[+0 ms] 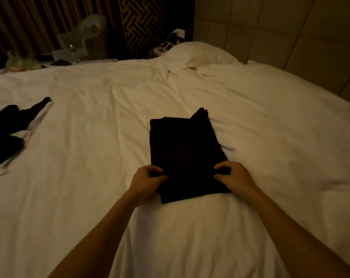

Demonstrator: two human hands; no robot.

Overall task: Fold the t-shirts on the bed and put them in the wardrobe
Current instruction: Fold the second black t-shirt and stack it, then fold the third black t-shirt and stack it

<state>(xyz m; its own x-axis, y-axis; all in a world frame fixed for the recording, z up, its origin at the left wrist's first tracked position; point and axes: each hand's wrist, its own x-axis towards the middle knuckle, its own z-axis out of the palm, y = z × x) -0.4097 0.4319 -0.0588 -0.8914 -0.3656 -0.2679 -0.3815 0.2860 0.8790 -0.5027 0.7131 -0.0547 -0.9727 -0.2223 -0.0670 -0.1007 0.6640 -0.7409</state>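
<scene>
A black t-shirt, folded into a narrow rectangle, lies flat in the middle of the white bed. My left hand pinches its near left edge between thumb and curled fingers. On the opposite side my right hand pinches the near right edge the same way. One corner of the shirt sticks up at its far end. More dark clothing, unfolded, lies in a heap with a white garment at the bed's left edge.
A white pillow sits at the head of the bed by the padded wall. Beyond the bed's far left side are a clear plastic bag, clutter, cables and a wall socket. No wardrobe is in view.
</scene>
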